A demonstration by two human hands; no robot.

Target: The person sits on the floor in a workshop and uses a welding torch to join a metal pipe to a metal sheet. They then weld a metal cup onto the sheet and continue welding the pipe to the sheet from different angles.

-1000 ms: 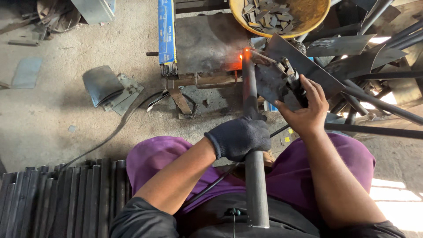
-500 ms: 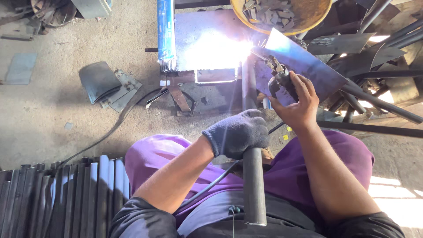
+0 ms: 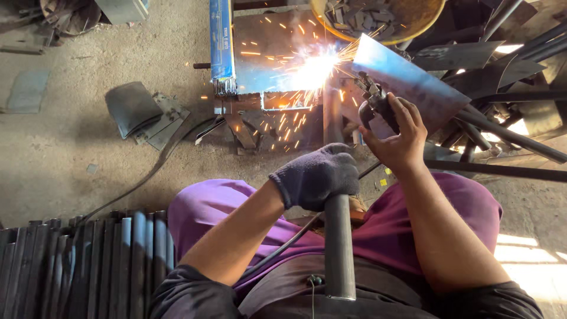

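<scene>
My left hand (image 3: 316,175), in a dark knit glove, grips a long dark steel pipe (image 3: 339,248) that runs from my lap forward to the work. My bare right hand (image 3: 394,136) holds a welding electrode holder (image 3: 373,105) just right of the pipe's far end. A bright arc with flying sparks (image 3: 312,70) burns at that end, where the pipe meets a flat metal plate (image 3: 407,82). The joint itself is hidden by the glare.
A blue box of welding rods (image 3: 221,44) stands left of the arc. A yellow basin of metal scraps (image 3: 378,18) sits behind. Stacked dark pipes (image 3: 77,266) lie at lower left, steel bars and plates (image 3: 508,127) at right, a cable (image 3: 147,174) across the concrete floor.
A small orange glow at the pipe's end became a white flash, and now a bright arc throws sparks. Both hands have stayed almost still on the pipe and the holder.
</scene>
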